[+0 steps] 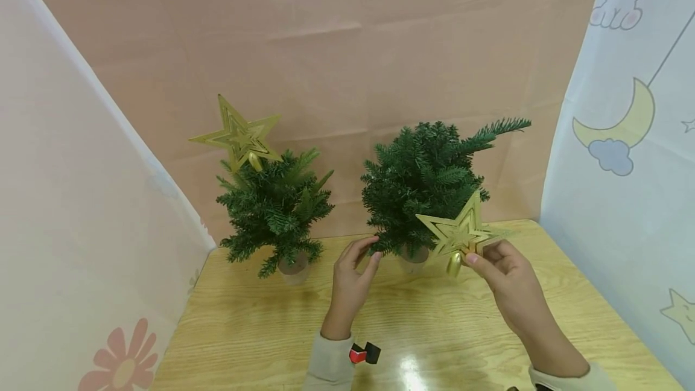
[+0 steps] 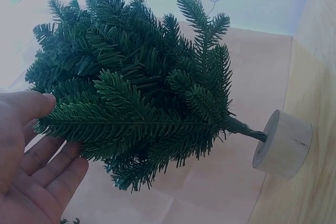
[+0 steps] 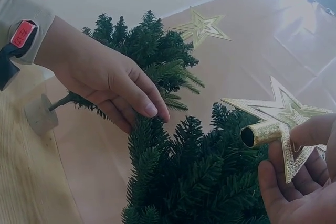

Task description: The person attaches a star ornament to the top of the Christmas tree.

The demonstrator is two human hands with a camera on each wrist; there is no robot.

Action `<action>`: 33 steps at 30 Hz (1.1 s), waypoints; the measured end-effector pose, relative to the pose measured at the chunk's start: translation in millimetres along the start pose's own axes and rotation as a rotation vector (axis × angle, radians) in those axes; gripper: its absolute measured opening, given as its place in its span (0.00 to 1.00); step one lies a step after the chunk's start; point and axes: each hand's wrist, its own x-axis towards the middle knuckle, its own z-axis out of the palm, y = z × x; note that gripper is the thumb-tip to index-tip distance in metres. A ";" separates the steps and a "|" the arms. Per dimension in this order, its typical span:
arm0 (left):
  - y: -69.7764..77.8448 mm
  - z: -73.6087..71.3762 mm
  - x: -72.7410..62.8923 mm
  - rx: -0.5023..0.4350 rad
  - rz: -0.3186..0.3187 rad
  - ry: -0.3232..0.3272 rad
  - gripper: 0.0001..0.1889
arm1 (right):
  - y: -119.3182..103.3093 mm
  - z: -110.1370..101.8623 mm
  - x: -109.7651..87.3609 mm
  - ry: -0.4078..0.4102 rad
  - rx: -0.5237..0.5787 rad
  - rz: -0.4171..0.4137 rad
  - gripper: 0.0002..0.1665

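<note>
While the right hand [image 1: 510,279] pinches the gold star [image 1: 460,237], the left hand [image 1: 350,276] is at the green tree [image 1: 426,180], thumb and fingers apart.
The star, at the right hand's fingertips, looks light, stiff and maybe easy to snap; low down by its tube [image 1: 454,264] seems the best hold. The right wrist view shows the tube's dark open end; the head view does not.

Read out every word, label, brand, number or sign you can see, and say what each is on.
Red rectangular label on the black attachment at the pale cloth left sleeve: dark marks, too small and blurred to read.
No other writing shows, including on the golden five-pointed star in the right hand.
</note>
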 end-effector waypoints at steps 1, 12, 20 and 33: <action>-0.1 0.1 0.1 0.001 0.003 0.001 0.19 | -0.9 0.1 0.3 0.009 -0.037 0.008 0.10; 1.0 0.7 -0.5 0.024 -0.003 0.012 0.17 | -12.9 0.7 7.3 -0.029 -0.159 -0.027 0.18; 2.0 0.9 0.4 0.025 0.009 0.012 0.17 | -22.5 2.0 14.3 -0.074 -0.118 -0.069 0.28; 3.1 -0.1 -0.4 0.003 -0.002 0.009 0.18 | -38.9 3.4 26.1 -0.093 -0.077 -0.147 0.20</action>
